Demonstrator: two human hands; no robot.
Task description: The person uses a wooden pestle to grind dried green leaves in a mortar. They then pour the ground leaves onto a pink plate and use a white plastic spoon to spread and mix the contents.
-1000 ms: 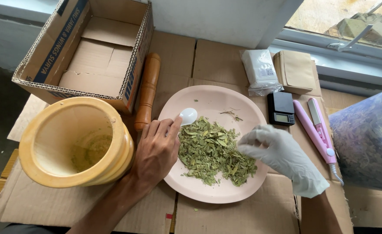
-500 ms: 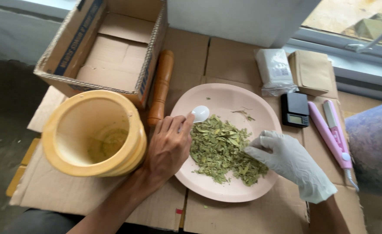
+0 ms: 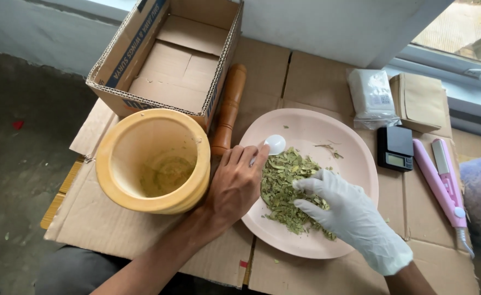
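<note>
A pale pink plate (image 3: 349,153) lies on flattened cardboard and carries a heap of dried green leaves (image 3: 284,183). My left hand (image 3: 234,186), bare, rests on the plate's left rim and holds a small white spoon (image 3: 275,144) whose bowl points toward the far side of the leaves. My right hand (image 3: 344,213) wears a white glove; its fingers are spread and touch the right side of the leaf heap. A large yellow mortar (image 3: 153,161) stands just left of my left hand, with a little green residue at its bottom.
A wooden pestle (image 3: 228,109) lies between the mortar and an open cardboard box (image 3: 169,60). Right of the plate sit a small black scale (image 3: 395,148), a pink sealer tool (image 3: 442,180), a white packet (image 3: 371,98) and brown paper bags (image 3: 420,101).
The camera view has shifted so everything sits more to the right and lower. Both hands stay on the plate, with the spoon still at the leaves' far edge.
</note>
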